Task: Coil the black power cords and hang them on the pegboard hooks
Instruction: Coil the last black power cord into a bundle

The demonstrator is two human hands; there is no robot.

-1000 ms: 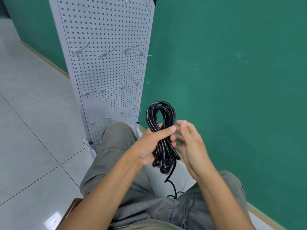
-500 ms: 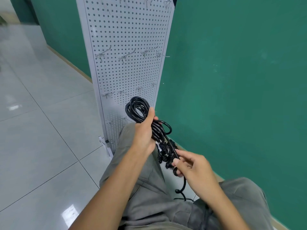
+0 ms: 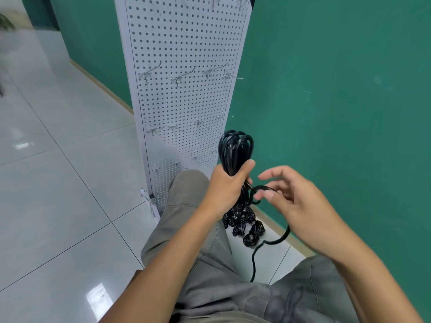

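Left hand (image 3: 227,183) grips the limp coiled cord (image 3: 235,148) mid-bundle; at 3 o'clock, right hand (image 3: 296,201) pinches its springy loose tail (image 3: 263,188), likely slippery.

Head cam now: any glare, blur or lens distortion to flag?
Head view: ceiling-light glare on the glossy floor tiles; motion blur along the far left edge; wide-angle bowing of the pegboard; the left hand and cord coil stay sharp.
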